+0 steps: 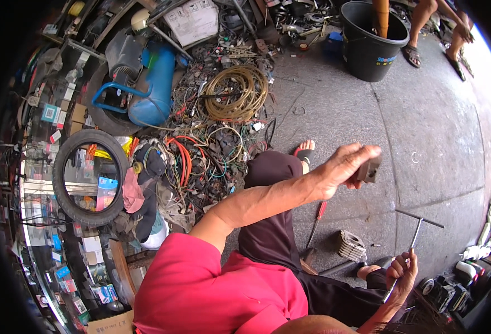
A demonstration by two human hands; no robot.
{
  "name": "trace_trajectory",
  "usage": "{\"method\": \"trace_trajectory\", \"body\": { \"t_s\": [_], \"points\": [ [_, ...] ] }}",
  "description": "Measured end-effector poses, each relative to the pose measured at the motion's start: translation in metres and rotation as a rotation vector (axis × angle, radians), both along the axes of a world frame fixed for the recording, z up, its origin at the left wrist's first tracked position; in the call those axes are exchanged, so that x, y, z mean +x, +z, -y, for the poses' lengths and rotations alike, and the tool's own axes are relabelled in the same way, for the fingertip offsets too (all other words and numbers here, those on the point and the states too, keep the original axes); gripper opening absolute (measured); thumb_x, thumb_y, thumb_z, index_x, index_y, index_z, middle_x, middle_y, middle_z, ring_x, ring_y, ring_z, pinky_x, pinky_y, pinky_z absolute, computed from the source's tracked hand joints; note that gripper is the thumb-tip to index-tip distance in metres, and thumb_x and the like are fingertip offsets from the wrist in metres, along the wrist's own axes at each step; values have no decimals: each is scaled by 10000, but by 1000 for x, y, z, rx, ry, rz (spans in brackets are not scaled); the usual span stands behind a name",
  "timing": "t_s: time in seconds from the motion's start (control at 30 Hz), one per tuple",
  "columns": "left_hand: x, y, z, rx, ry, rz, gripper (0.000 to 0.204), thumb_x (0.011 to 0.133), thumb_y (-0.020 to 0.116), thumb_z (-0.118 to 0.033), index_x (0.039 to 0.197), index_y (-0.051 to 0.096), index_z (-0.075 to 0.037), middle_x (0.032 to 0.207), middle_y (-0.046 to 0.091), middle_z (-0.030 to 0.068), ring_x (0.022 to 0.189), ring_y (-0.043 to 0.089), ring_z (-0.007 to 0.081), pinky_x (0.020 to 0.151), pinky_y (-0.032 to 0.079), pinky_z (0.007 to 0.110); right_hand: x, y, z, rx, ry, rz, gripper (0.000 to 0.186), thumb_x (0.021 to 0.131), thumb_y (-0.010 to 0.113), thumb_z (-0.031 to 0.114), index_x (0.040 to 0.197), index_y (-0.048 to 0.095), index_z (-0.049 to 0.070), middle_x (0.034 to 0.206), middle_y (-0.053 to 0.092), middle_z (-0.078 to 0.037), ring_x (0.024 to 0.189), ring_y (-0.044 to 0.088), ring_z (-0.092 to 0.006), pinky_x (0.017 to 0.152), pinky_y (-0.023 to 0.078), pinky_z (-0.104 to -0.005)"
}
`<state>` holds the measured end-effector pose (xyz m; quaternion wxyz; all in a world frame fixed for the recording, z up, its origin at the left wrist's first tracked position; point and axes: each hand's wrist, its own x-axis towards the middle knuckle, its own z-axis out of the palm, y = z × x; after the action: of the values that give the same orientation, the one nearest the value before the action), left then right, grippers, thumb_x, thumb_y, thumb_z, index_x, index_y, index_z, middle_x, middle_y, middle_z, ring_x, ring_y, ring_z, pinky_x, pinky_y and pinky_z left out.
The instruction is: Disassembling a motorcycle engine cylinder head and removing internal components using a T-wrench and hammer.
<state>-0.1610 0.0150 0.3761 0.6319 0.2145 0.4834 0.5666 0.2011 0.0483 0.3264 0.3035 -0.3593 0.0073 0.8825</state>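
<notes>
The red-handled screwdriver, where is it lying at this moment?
In the head view the red-handled screwdriver lies on the concrete floor, low and right of centre, between the person's dark-clothed knee and a small grey ribbed part.

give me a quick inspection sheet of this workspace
surface: grey concrete floor, seamed, stained
job's things: small dark block held raised; T-handle tool held by its shaft
clutter: red screwdriver, tyre, blue air tank, black bucket
grippers: left hand shut on the block; right hand shut on the tool
cables: coiled yellowish hose, tangled wires
surroundings: shelves of small boxes at left; another person's sandalled feet by the bucket
</notes>
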Motion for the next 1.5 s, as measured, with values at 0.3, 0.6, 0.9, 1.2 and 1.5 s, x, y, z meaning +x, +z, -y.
{"method": "trace_trajectory", "body": {
  "t_s": [0.3, 0.6, 0.9, 1.2, 1.5],
  "points": [
    [53, -18, -11, 145, -88, 0, 397, 878, 645, -390, 917, 559, -4, 677, 575, 43, 502, 515, 90, 409, 405, 252, -9, -12, 2, -48, 149, 76, 274, 943, 561, 277, 890, 578, 9, 551, 293, 52, 432, 237, -45, 374, 215, -209],
    [66, -31, 11, 148, -143, 24, 495, 645, 844, -253, 904, 551, 50, 664, 602, 95, 514, 568, 162, 426, 447, 300, -2, -25, 0, -81, 228, 185, 254, 940, 569, 271, 904, 582, 20, 555, 297, 61, 442, 237, -41, 381, 218, -203],
    [56, -14, 8, 26, -148, -245, 567, 522, 814, -126, 945, 478, 48, 911, 609, 213, 876, 605, 280, 719, 485, 384, -17, -31, -9, -49, 304, 266, 236, 954, 543, 255, 944, 587, 24, 569, 308, 66, 455, 253, -42, 391, 236, -204],
    [86, -48, -12, 124, -85, -305, 505, 610, 794, -157, 929, 471, 64, 653, 632, 146, 578, 635, 222, 491, 498, 346, -42, -32, -16, 20, 417, 375, 192, 966, 518, 237, 953, 551, 48, 561, 291, 80, 429, 254, -29, 361, 229, -188],
    [83, -25, -18, 41, -75, -212, 472, 673, 772, -164, 956, 472, 66, 709, 644, 155, 572, 665, 228, 488, 528, 326, -60, -39, -28, -16, 516, 512, 180, 985, 460, 216, 858, 455, 89, 577, 271, 57, 425, 231, -54, 358, 229, -206]
  ]
}}
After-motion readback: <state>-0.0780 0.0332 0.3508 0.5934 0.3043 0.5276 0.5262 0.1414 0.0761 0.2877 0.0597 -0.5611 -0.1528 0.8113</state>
